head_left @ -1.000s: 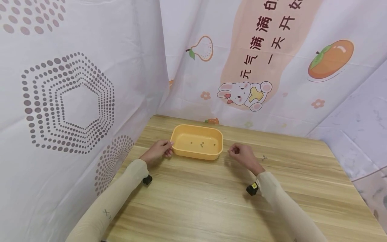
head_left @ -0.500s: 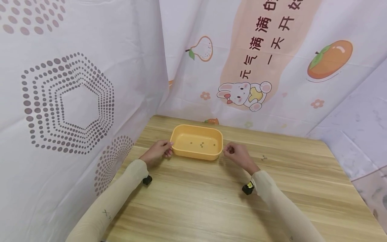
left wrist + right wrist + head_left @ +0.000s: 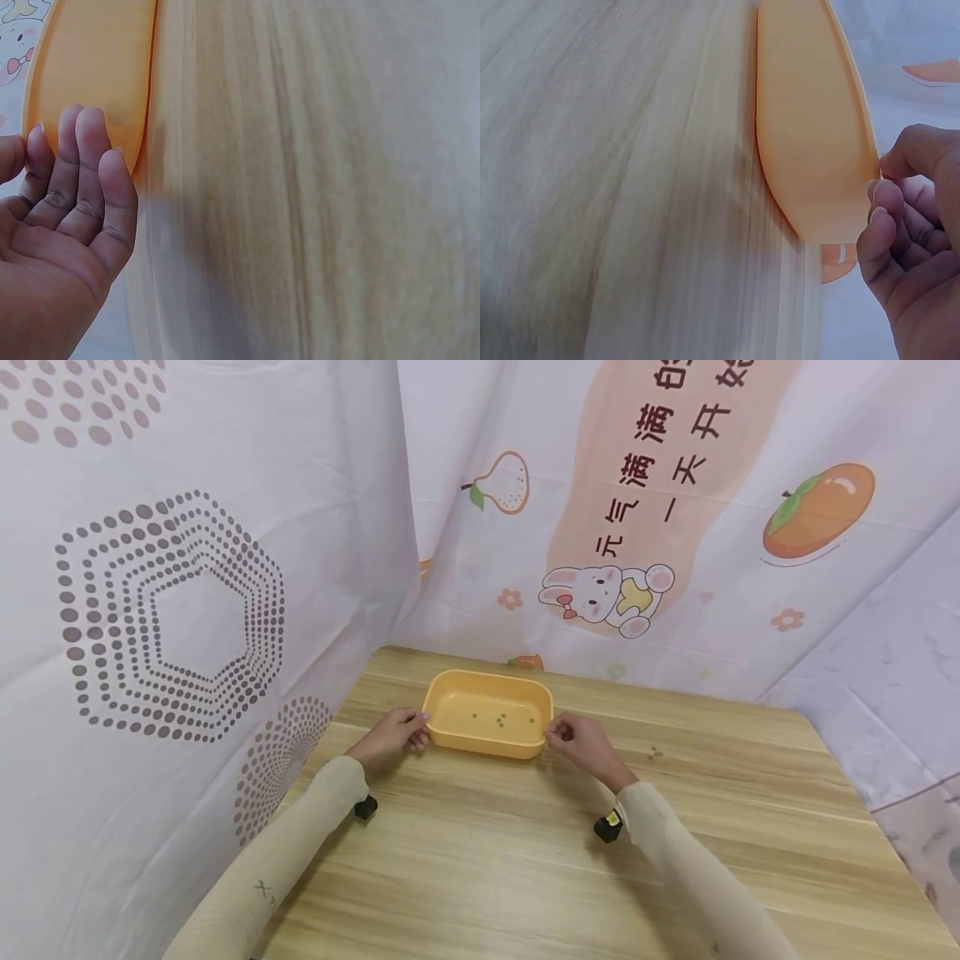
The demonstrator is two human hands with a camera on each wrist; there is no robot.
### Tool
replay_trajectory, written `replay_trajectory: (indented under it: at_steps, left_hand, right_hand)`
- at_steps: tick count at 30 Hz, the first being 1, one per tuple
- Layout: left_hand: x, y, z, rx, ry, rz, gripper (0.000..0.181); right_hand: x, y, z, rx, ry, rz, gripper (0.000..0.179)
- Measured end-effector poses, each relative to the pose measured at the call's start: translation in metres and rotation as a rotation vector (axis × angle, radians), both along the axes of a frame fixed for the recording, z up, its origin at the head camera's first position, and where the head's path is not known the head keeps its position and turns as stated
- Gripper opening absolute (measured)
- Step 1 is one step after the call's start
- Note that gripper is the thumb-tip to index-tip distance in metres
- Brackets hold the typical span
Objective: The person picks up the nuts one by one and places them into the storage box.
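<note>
A shallow yellow plastic tray (image 3: 487, 747) stands toward the back of the wooden table, with several tiny grey pieces (image 3: 502, 720) lying on its floor. My left hand (image 3: 391, 733) pinches the tray's left rim between thumb and forefinger; in the left wrist view its other fingers lie against the outer wall. At the opposite end my right hand (image 3: 587, 744) has thumb and forefinger together on the right rim. The right wrist view shows the thumb bent at the tray's edge, the remaining fingers curled beside the wall.
More tiny grey pieces (image 3: 656, 752) lie on the table (image 3: 480, 852) to the right of my right hand. A printed curtain (image 3: 465, 577) hangs behind the table, and another patterned curtain (image 3: 322, 527) closes off the left side.
My right hand has moved left from beside the tray until its fingertips are on the right rim. The left hand and the tray have stayed put.
</note>
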State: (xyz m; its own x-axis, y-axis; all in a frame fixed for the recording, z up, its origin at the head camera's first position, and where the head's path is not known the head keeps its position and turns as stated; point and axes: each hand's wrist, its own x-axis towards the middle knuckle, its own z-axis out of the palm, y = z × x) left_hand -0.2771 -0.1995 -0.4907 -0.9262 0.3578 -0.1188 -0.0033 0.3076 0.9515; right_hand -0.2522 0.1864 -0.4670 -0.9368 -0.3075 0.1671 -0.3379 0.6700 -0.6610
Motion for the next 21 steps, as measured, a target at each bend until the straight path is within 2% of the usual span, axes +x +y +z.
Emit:
replay_trajectory:
  at_steps: [21]
  left_hand:
    - [-0.0009, 0.0, -0.0021, 0.005, 0.004, -0.001, 0.036]
  right_hand:
    - [-0.0004, 0.0038, -0.0041, -0.019, 0.016, 0.037, 0.006]
